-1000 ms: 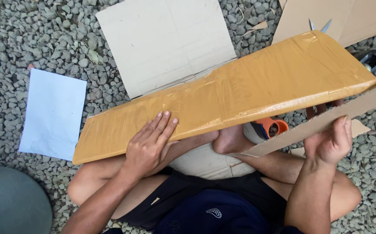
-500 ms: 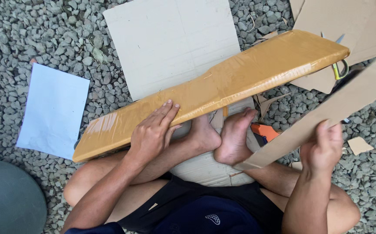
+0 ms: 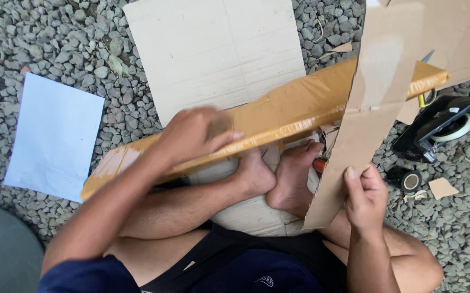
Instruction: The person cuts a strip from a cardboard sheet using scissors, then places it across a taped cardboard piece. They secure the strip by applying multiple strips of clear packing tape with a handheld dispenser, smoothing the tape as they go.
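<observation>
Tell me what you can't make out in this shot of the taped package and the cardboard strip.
Head view only:
- Left hand: motion-blurred on the taped package, so its grip is unclear.
- Package's middle right: covered by the cardboard strip in the right hand.
- Orange object by the feet: mostly hidden behind the strip, kind unclear.
- Scissors: only handle and tip show past the package.
- Grey round thing: cut off by the frame's corner.

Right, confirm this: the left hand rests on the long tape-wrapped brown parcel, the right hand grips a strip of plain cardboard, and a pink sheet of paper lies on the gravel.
One detail is wrong: the head view shows the sheet of paper is pale blue, not pink. The left hand does rest on the long tape-wrapped brown parcel, and the right hand grips the strip of plain cardboard.
</observation>
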Action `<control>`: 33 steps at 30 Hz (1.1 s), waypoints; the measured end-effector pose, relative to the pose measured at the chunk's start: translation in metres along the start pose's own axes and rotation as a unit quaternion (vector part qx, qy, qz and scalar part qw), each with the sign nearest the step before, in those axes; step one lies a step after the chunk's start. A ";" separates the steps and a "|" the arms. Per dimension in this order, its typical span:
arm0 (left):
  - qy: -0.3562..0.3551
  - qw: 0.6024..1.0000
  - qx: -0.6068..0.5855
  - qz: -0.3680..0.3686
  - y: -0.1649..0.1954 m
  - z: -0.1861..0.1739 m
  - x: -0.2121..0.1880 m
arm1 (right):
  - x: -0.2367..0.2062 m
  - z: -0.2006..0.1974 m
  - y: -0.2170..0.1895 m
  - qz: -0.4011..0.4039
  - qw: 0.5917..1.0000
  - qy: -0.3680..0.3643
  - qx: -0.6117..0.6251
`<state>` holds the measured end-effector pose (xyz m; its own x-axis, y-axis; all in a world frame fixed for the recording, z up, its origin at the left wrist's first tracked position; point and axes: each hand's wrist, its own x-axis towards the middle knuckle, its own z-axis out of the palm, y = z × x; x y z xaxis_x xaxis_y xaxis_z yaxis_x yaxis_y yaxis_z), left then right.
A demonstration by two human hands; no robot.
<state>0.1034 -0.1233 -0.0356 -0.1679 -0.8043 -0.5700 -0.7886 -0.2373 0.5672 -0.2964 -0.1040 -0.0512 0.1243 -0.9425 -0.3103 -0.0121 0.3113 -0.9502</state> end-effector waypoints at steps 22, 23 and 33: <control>0.051 0.996 -0.066 -0.009 0.003 0.014 0.042 | -0.059 0.005 0.007 0.104 0.991 0.021 -0.083; 0.075 0.994 -0.068 0.025 0.004 0.015 0.040 | -0.060 0.010 0.008 0.097 0.990 0.034 -0.096; 0.107 0.993 -0.039 0.032 -0.006 0.030 0.036 | -0.083 0.067 0.002 0.172 0.977 0.008 -0.127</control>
<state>0.0844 -0.1341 -0.0772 -0.0803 -0.9144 -0.3968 -0.7307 -0.2167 0.6473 -0.2406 -0.0170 -0.0258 0.0546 -0.7896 -0.6111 -0.2975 0.5714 -0.7649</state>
